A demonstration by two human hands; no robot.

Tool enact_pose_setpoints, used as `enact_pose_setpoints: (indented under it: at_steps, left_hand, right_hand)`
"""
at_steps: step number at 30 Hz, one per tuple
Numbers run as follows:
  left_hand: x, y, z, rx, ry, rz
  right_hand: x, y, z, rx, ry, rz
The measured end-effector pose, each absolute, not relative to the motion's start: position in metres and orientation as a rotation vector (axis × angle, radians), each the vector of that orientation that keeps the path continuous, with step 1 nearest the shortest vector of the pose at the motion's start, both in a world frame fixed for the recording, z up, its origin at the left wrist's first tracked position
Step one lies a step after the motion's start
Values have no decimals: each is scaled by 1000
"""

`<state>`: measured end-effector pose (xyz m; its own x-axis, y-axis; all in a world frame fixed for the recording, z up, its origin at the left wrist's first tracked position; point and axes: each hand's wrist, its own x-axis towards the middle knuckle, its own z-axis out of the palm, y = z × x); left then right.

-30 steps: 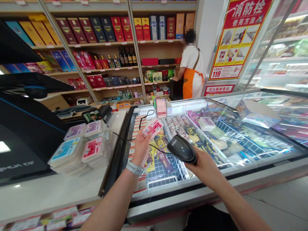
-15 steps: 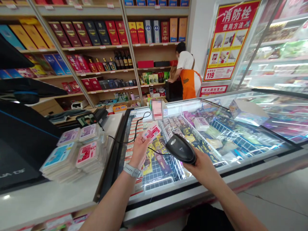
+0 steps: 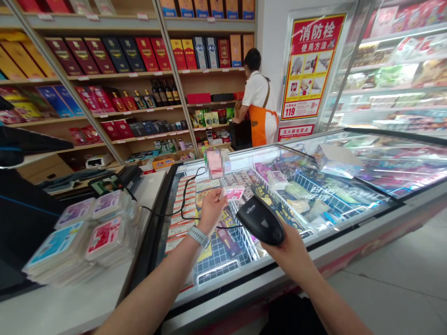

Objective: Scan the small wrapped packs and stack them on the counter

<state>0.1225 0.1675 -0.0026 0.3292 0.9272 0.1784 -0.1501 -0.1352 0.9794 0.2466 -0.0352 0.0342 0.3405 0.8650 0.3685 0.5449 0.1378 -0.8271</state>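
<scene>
Left fingers (image 3: 220,197) pinching pink-white pack (image 3: 234,192), right gripping scanner (image 3: 261,220)

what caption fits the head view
Above a chest freezer, the left hand holds a pink-labelled pack, the right hand a barcode scanner.

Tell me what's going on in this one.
The left hand holds a small pink-and-white pack over a glass-topped freezer. The right hand grips a black corded scanner close beside it. Stacked packs sit on the counter, and a person in an orange apron stands at the shelves.
</scene>
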Motion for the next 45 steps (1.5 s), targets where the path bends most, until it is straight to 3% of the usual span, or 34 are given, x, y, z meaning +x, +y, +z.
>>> enact_pose_setpoints:
  at_steps: [9, 19, 34, 45]
  left_hand:
    - [245, 191, 9, 2140, 614, 1286]
    - [334, 206, -39, 2725, 332, 1116]
    - [337, 196, -32, 2876, 370, 881]
    - [281, 189, -18, 2883, 578, 817]
  right_hand:
    - [250, -42, 31, -1450, -1227, 402]
    - [256, -47, 23, -1494, -1076, 377]
    - [255, -48, 23, -1596, -1037, 389]
    - [246, -46, 31, -1564, -1019, 350]
